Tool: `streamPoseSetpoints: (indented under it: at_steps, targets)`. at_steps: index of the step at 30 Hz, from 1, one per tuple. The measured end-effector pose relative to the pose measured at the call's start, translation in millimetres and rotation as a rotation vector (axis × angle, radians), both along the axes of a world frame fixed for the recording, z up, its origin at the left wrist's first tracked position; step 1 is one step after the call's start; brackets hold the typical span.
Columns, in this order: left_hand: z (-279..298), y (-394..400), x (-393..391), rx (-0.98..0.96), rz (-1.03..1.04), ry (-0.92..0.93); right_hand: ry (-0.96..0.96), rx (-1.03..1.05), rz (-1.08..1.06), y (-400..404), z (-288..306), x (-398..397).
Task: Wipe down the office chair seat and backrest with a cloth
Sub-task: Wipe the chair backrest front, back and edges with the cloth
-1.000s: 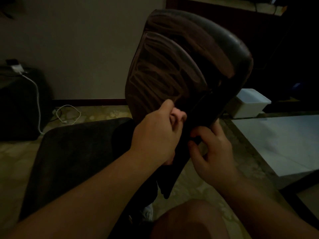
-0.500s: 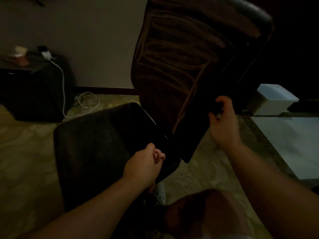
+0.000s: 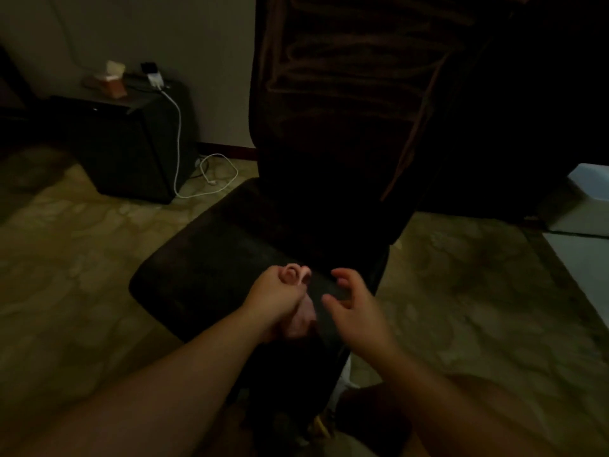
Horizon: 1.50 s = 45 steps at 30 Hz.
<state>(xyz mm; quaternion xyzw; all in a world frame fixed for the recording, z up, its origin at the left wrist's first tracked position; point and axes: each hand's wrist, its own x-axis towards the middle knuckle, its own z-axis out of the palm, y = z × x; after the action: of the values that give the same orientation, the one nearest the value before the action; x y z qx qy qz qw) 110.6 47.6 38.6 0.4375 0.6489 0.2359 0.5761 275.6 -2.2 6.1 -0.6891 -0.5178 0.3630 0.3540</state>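
Chair backrest rises dark behind the seat; over the seat's near edge, left hand curls tight around a pinkish cloth, right hand beside it, fingers loosely spread, holding nothing

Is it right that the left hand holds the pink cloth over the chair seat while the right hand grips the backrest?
Not quite. In the head view the left hand does hold the pink cloth over the chair seat, but the right hand grips nothing: it hangs open beside the cloth, apart from the backrest.
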Motion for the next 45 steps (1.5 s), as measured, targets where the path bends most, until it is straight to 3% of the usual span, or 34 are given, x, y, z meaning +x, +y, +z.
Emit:
streamPoseSetpoints:
  at_steps: [3,5,6,7,10,11,13,15,18,29,45]
  targets:
    - [-6.2,-1.1,-0.8,-0.15,0.077,-0.434,0.082,-0.042,0.102,2.2,-6.6,-30.2]
    - [-8.0,5.7,-9.5,-0.235,0.126,-0.57,0.114,-0.058,0.085,15.2,-11.4,-36.4]
    - [-12.8,10.7,-15.4,-0.222,0.122,-0.538,0.102,-0.053,0.06,21.8,-12.5,-38.1]
    - [-20.2,17.1,-25.0,-0.134,0.06,-0.376,0.032,-0.029,0.041,28.4,-16.7,-38.7]
    - [-52.0,36.6,-72.4,0.359,-0.458,0.593,-0.265,0.045,0.082,48.6,-37.9,-35.9]
    - [-62.7,41.9,-91.2,0.397,-0.638,0.799,-0.326,0.047,0.117,56.1,-44.8,-34.4]
    - [-84.4,44.0,-122.6,0.256,-0.811,0.957,-0.509,-0.007,0.211,67.2,-59.0,-31.6]
    - [-101.3,36.8,-134.9,0.095,-0.828,0.983,-0.706,-0.138,0.299,71.8,-73.0,-26.9]
    - [-116.2,21.3,-124.7,0.097,-0.78,0.981,-0.679,-0.261,0.331,71.0,-89.2,-15.2]
    - [-107.4,-31.6,-107.7,0.055,-0.752,1.041,-0.695,-0.206,0.489,50.5,-90.1,8.6]
    - [-95.5,-197.1,-80.2,0.064,-0.864,1.035,-0.789,-0.297,0.533,-124.6,-81.7,27.5]
